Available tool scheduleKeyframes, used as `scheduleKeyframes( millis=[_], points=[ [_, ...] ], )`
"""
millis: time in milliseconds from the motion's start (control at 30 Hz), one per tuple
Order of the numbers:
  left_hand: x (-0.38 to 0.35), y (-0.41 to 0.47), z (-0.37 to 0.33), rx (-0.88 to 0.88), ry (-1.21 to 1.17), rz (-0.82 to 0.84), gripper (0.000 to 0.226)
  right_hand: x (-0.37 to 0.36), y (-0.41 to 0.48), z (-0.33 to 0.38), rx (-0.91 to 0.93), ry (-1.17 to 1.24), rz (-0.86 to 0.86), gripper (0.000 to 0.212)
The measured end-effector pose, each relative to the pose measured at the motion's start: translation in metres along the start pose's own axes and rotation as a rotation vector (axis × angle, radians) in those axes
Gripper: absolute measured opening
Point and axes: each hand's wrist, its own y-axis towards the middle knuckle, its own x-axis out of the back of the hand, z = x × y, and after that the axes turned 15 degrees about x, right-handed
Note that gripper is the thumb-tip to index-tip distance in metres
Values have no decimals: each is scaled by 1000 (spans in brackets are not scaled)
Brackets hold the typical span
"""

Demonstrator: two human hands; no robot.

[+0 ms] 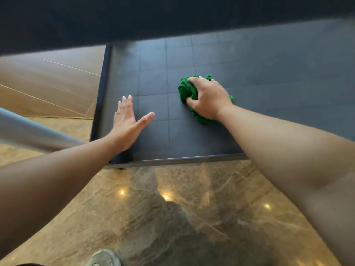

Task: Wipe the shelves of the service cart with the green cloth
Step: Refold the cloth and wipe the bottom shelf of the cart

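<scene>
Left hand (pixel 127 122) flat, fingers spread; right hand (pixel 207 98) clenched, palm down.

Perhaps a hotel or restaurant: polished marble floor (pixel 192 217), wood-look tiles (pixel 48 79), dark service cart (pixel 192 131)

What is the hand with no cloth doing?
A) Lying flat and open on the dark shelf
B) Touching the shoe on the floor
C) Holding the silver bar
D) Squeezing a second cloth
A: the left hand lies palm down with its fingers spread on the dark shelf, while the right hand grips the bunched green cloth farther along the same shelf.
</scene>
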Motion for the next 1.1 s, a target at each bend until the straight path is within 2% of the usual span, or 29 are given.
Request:
scheduleKeyframes(
  millis=[167,333,500,567,633,800,933,1033,1100],
  points=[
    [-9,0,-10,5,95,2,125,36,-38,-64,-270,-92,-75,58],
    [-19,-4,-23,40,263,34,137,63,-78,-104,-499,-135,-151,62],
    [-25,-9,-35,41,362,42,131,79,-118,-121,-801,-139,-311,59],
    [-27,-12,-41,48,423,43,129,73,-125,-109,-853,-123,-352,61],
    [-28,-13,-45,51,457,42,126,62,-123,-88,-838,-114,-310,63],
    [-22,-12,-49,59,479,106,123,28,-108,-5,-655,-65,-141,69],
    [-14,-12,-58,116,625,229,129,7,-98,54,-412,-26,82,70],
    [-3,-18,-74,98,808,238,107,8,-94,72,-212,114,154,55],
    [-1,-29,-85,-4,818,292,92,19,-91,74,-246,264,96,44]
  ],
)
